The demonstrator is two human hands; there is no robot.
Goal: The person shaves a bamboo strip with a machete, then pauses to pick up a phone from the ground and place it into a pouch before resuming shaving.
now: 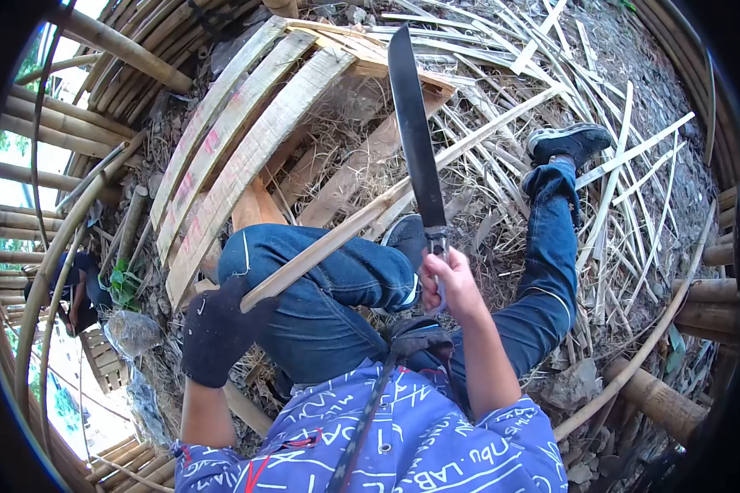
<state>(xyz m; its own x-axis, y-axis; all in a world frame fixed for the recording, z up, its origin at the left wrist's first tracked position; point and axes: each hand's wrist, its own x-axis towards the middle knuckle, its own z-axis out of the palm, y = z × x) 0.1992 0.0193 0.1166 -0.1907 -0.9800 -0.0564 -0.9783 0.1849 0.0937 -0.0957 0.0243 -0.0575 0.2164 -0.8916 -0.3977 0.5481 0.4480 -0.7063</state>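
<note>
A machete (418,140) stands blade-up above a worker's lap, its dark blade crossing in front of a long pale strip (337,241); whether the two touch cannot be told from this angle. The bare right hand (448,286) grips the handle, fingers wrapped around it and thumb along the near side. The left hand (224,333), in a dark glove, has its fingers closed on the strip's near end, and the rest slants up and away to the right over the bent left leg.

The worker sits low in blue jeans (304,324) and a purple shirt (436,435) printed with white lettering, a black pouch (419,335) at the waist. Beneath lies rough earth (501,255) strewn with straw and shavings. Beyond the left knee, a slatted wooden frame (259,164) with red marks leans over the litter; to the right, split strips (633,151) lie scattered around a dark shoe (571,143) and up the slope.

A pale stone (573,383) rests near the right hip. Thick bamboo poles (658,400) jut in at right, while more bamboo lines the left, where bright daylight enters through the gaps and another person (82,283), partly hidden, appears near a small green plant (123,283).
</note>
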